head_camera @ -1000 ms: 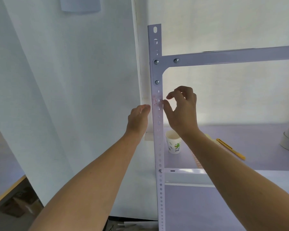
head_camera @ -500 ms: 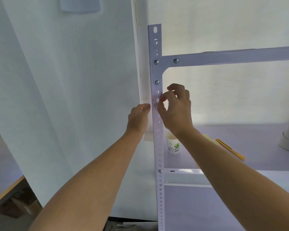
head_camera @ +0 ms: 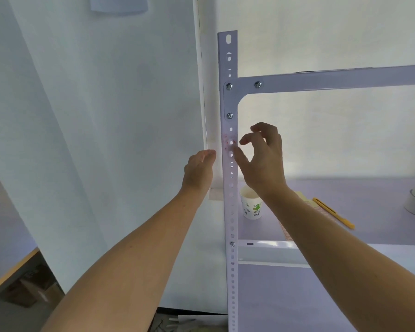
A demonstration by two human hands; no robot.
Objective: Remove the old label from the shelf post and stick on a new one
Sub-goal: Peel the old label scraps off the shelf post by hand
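Old label: mostly gone, I judge; red scraps left on post. My right hand: fingers apart, thumb touching post. My left hand: curled at post's side, grip unclear. New label: unseen, not yet applied.

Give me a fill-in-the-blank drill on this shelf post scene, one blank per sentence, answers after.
1. The label residue on the shelf post is ____ in colour.
2. The paper cup stands on the shelf, to the ____ of the post.
3. Of the left hand and the right hand, the one on the cup's side of the post is the ____.
4. The cutter lying on the shelf is ____.
Answers: red; right; right; yellow.
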